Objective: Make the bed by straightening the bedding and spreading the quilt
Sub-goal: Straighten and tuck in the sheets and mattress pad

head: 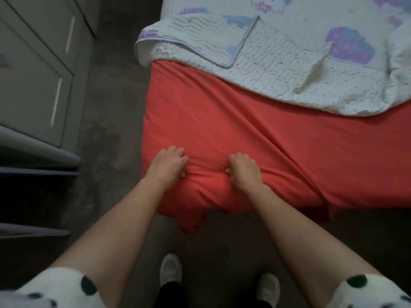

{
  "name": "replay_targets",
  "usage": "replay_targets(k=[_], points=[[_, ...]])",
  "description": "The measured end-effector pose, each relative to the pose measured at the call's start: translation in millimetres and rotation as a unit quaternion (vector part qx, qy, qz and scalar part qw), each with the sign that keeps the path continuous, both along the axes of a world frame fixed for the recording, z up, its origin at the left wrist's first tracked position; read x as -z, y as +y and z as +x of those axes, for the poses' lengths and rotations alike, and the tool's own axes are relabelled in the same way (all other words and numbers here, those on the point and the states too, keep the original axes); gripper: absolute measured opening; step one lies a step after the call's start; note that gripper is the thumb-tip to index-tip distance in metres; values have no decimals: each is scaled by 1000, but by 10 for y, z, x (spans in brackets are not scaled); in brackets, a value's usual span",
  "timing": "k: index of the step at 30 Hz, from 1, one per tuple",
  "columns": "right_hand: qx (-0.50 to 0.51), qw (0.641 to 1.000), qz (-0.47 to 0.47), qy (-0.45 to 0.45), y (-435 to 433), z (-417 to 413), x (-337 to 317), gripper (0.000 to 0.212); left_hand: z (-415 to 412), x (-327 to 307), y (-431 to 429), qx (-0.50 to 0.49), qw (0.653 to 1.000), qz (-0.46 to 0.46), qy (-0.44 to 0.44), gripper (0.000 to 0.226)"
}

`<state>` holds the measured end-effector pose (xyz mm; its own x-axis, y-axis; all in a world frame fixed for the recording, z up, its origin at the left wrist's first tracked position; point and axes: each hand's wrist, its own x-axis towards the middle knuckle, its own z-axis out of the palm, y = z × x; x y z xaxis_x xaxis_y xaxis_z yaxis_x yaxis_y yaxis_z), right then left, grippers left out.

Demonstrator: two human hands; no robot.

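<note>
A red sheet (244, 134) covers the near end of the bed, creased in long diagonal folds, with a loose flap hanging off the near edge. My left hand (167, 166) and my right hand (242, 172) both grip bunched red sheet near the bed's foot edge, fingers curled into the cloth, a raised fold between them. A white quilt (278, 70) with purple and blue prints lies rumpled across the far part of the bed, one corner folded over.
A grey cabinet (37, 74) with long handles stands to the left, across a narrow strip of dark floor (115, 107). My feet in light slippers (171, 270) stand on the floor just before the bed's end.
</note>
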<state>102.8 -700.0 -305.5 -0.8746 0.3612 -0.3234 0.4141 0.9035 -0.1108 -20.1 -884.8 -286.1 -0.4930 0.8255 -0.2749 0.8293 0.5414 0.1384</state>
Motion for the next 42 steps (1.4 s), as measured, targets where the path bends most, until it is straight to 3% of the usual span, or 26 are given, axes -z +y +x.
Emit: replay_targets(k=[6,13,16,20,24,28,33,37,42], points=[[-20,999,-17,-23,-82,9,-145,18,-132,18,-124,78,996,24,-16,9],[-63,989,-130,-33,-388,-34,-268,9,-351,-175,-444,169,981,-99,-8,11],[-49,989,-135,-40,-386,-84,-301,9,-355,-194,-492,154,987,-38,-10,12],[-83,989,-124,8,-532,-64,-389,15,-238,-57,-720,-29,995,82,-38,24],[-137,982,-131,8,-922,-104,-415,31,-51,114,-958,-284,944,41,-161,42],[-127,988,-89,6,-1264,-235,-357,45,80,242,-974,-318,920,10,-231,54],[-129,990,-53,-1,-1402,-357,-293,29,158,391,-914,-412,876,51,-245,73],[-136,989,-61,-1,-1367,-398,-263,20,195,538,-922,-428,855,-7,-293,60],[-123,988,-92,-16,-1330,-396,-247,16,295,661,-996,-447,854,17,-264,36]])
